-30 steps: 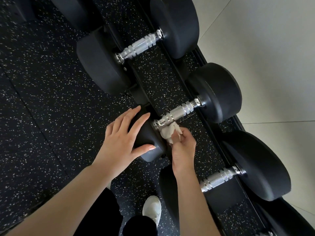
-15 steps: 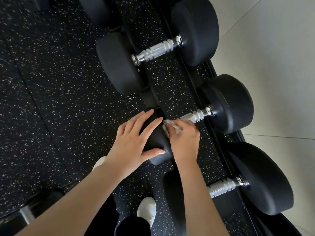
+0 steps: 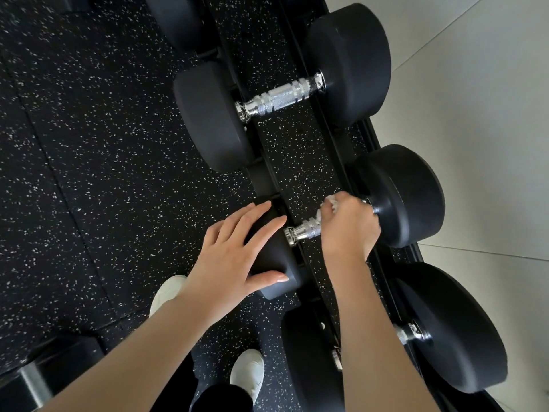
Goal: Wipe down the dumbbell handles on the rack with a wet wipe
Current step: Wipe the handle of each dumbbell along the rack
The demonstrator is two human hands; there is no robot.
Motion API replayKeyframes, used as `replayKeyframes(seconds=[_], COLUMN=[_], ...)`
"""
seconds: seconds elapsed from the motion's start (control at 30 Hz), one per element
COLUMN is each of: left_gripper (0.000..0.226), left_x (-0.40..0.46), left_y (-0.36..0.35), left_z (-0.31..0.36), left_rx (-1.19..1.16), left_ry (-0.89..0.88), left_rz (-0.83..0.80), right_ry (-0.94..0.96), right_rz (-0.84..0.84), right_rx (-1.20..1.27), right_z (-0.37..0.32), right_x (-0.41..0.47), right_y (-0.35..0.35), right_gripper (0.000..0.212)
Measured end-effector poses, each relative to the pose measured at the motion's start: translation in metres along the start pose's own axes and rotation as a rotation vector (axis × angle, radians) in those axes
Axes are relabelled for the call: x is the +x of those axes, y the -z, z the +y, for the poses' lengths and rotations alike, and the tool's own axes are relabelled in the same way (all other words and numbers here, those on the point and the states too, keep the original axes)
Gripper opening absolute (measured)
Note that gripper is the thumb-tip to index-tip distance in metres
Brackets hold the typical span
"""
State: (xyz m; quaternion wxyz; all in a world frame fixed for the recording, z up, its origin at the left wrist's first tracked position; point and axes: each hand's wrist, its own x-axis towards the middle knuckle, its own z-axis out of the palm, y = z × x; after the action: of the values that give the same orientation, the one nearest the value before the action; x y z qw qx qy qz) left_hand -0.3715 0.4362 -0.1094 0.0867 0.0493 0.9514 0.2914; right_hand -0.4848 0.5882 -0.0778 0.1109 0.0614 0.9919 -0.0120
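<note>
White shoes [image 3: 249, 371] stand on speckled black rubber floor [image 3: 89, 150] beside pale tiles [image 3: 475, 84].

No text, label, brand, number or sign could be read anywhere in the head view. The black dumbbell heads [image 3: 410, 194] showed plain faces, with no weight marking visible from this angle.
</note>
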Motion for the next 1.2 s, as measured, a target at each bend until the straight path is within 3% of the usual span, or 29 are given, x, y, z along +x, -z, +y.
replayKeyframes(seconds=[0.33, 0.5, 0.73, 0.97, 1.2], left_gripper=[0.075, 0.075, 0.075, 0.075, 0.070], left_x=[0.000, -0.001, 0.002, 0.017, 0.061], left_y=[0.000, 0.000, 0.008, 0.043, 0.101], left_z=[0.000, 0.001, 0.004, -0.011, -0.050], left_rx=[-0.018, -0.003, 0.027, 0.172, 0.346], left_ry=[-0.003, -0.003, -0.001, -0.095, -0.056], left_rz=[0.006, 0.001, -0.042, -0.072, 0.022], right_ry=[-0.305, -0.358, -0.019, 0.213, 0.085], right_rz=[0.272, 0.080, -0.253, -0.365, -0.357], right_rx=[0.181, 0.176, -0.047, -0.101, 0.124], right_z=[0.005, -0.002, -0.021, -0.034, -0.033], right_x=[0.005, 0.011, 0.008, -0.007, -0.010], right_y=[-0.008, 0.003, 0.010, 0.003, 0.003], right_gripper=[0.028, 0.023, 0.016, 0.021, 0.016])
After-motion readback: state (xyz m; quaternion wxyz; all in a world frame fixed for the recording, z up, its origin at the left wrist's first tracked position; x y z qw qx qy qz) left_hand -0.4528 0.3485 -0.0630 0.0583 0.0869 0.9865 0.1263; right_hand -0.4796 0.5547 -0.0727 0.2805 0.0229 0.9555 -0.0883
